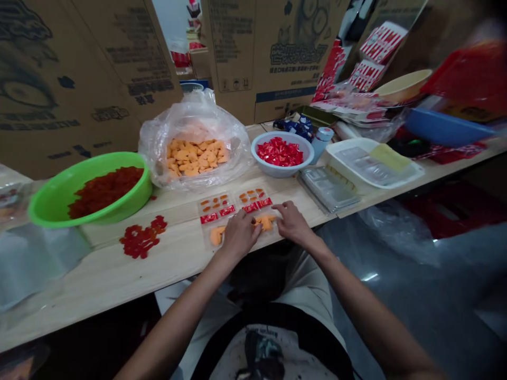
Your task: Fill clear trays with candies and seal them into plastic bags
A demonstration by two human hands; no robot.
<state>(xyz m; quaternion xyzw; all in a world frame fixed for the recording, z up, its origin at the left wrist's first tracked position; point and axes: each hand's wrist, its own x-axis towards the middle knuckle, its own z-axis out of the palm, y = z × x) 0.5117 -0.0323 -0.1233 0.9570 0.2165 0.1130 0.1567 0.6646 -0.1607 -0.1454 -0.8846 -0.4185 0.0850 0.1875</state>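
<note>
Left hand (240,236) fingers drawn together, pinch hidden | right hand (292,222) spread, fingertips on clear blister tray (253,199) | orange gummy piece (266,222) lies on tray between hands | step: seemingly filling cells | next: seat pieces in open cells

The left hand (240,236) and right hand (292,224) sit at orange pieces (266,222), seemingly gummies, on clear plastic trays (208,208).

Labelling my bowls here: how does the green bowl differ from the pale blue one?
The green bowl is larger and bright green; the pale blue bowl is smaller. The green bowl holds dark red pieces, the pale blue bowl shiny bright red pieces. Both are round and stand on the wooden table.
</note>
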